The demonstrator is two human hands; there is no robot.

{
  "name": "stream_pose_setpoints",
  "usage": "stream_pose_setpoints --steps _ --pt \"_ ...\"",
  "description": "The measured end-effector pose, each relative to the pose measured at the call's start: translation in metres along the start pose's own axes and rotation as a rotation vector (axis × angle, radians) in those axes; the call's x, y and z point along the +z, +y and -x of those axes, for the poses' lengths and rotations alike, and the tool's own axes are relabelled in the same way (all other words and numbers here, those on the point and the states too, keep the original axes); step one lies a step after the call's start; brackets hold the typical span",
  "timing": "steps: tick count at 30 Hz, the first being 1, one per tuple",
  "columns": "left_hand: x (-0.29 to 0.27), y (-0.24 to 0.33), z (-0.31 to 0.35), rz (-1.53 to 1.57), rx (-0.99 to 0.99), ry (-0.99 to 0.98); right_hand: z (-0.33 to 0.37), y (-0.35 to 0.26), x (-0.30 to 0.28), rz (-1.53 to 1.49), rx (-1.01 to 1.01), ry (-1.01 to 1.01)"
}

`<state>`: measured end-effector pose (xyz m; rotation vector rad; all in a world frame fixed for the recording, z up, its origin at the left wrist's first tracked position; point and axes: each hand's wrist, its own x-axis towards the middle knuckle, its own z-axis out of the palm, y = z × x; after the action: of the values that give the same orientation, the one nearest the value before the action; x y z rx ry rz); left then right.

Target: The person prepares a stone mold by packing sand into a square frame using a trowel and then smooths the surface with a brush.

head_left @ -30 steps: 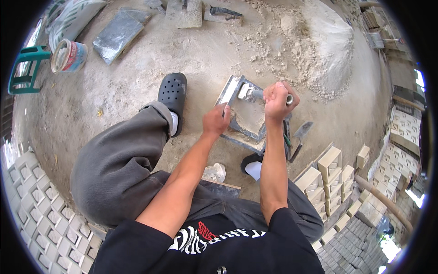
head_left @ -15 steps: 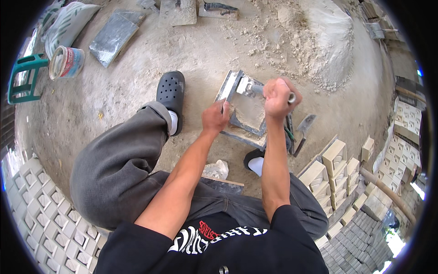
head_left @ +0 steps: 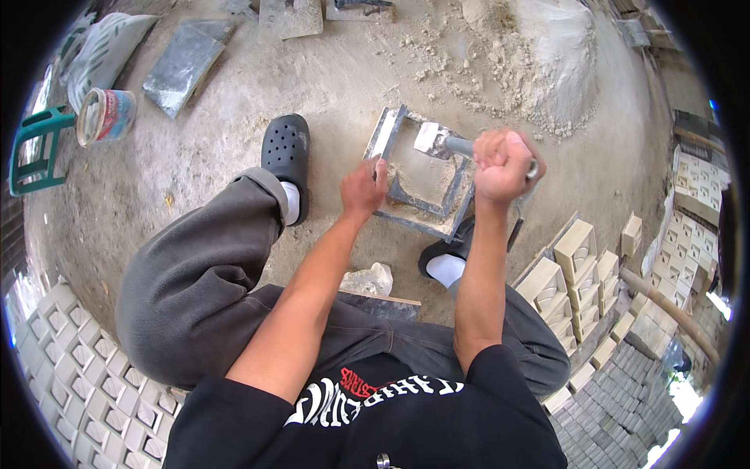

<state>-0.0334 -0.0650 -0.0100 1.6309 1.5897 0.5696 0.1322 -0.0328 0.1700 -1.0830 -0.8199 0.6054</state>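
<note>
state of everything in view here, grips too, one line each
dark frame: flat, some powder inside
metal-headed tool: held, head over the frame
left grip: closed on the frame's left side
right grip: closed round the tool
powder heap: loose, piled up
left clog: worn
bucket: upright
green stool: upright
tan blocks: stacked

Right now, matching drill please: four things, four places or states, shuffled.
1. tool
2. frame
3. stool
4. heap

A. green, far left of view
B. pale and powdery, upper right
C. gripped in the right hand
D. left hand at its left edge

Pairs: 1-C, 2-D, 3-A, 4-B
</note>
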Motion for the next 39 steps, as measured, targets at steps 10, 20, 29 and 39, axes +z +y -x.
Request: stream_pose_setpoints --steps 10,20,29,39 --pt "0.013 0.053 -0.108 -0.418 0.767 -0.010 0.048 -0.027 -0.068 0.006 0.003 0.211" --pt "0.015 0.032 -0.083 -0.645 1.072 -0.375 0.053 -0.035 -0.084 -0.018 -0.031 0.291" --pt "0.004 0.044 -0.113 -0.618 1.259 -0.828 0.044 -0.027 -0.074 -0.014 0.044 0.221" --pt "0.024 0.020 -0.055 -0.054 0.240 -0.109 0.017 0.030 -0.036 0.031 -0.007 0.093"
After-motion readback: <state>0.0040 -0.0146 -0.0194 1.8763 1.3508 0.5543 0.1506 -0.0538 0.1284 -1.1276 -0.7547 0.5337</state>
